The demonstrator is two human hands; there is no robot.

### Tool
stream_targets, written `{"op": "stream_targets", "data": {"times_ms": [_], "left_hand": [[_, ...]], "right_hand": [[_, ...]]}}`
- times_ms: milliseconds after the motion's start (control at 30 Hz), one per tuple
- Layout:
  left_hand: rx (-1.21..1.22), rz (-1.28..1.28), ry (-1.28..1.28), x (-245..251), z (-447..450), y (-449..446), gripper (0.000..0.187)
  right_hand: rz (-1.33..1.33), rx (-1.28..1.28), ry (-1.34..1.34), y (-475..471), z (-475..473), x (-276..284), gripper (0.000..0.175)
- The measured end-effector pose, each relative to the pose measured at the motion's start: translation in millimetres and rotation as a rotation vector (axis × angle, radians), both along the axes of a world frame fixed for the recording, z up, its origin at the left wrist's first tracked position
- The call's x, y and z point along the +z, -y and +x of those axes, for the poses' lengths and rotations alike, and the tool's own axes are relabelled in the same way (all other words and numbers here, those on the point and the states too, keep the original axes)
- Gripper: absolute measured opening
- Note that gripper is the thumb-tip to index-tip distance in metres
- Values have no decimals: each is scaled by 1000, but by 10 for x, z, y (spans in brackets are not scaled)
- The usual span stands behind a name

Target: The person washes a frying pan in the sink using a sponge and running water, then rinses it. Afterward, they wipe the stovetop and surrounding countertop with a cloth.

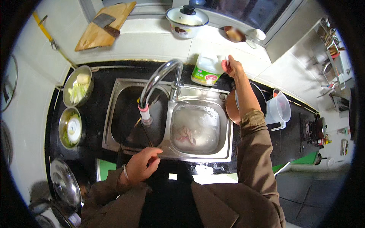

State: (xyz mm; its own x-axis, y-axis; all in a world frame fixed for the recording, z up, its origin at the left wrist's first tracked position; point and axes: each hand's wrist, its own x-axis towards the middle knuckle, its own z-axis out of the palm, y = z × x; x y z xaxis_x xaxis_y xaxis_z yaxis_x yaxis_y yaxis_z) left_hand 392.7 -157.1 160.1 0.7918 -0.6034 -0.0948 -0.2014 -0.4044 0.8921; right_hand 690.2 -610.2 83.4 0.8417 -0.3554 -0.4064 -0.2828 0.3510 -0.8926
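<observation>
A white plastic jug (207, 69) with a green printed label stands behind the double-bowl steel sink (168, 148). My right hand (232, 67) reaches over the counter, its fingers closed around a white part at the jug's upper right; whether that is cap or handle is unclear. Cloudy, sudsy water (196, 119) fills the right bowl, with a crumpled pinkish cloth-like thing (186, 135) in it. My left hand (144, 166) hovers at the sink's front edge, thumb and fingers apart, with nothing visible in it. A thin dark stick (146, 135) in the left bowl runs up to near its knuckles.
A chrome faucet (162, 74) arches over the left bowl. Two metal bowls (65, 99) with vegetables sit left. A brown pot (232, 107) and a clear measuring jug (278, 109) stand right. The ledge holds a cleaver (104, 21) on a cutting board (94, 37) and an enamel pot (186, 24).
</observation>
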Motion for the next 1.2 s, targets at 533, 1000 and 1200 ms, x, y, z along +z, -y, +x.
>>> {"op": "stream_targets", "data": {"times_ms": [533,1000,1200], "left_hand": [[197,-139,-491,-1059,-175,1002,18],[670,-184,-1303,-3242,712,2013,34],[657,-574,-1500,-3897,857,2033,35]], "right_hand": [[-1008,1221,246,-1637,-2497,-3181,26],[-783,482,-474,-1161,-2481,-2985,36],[-553,472,-32,-1575,-2544,-2452,49]]}}
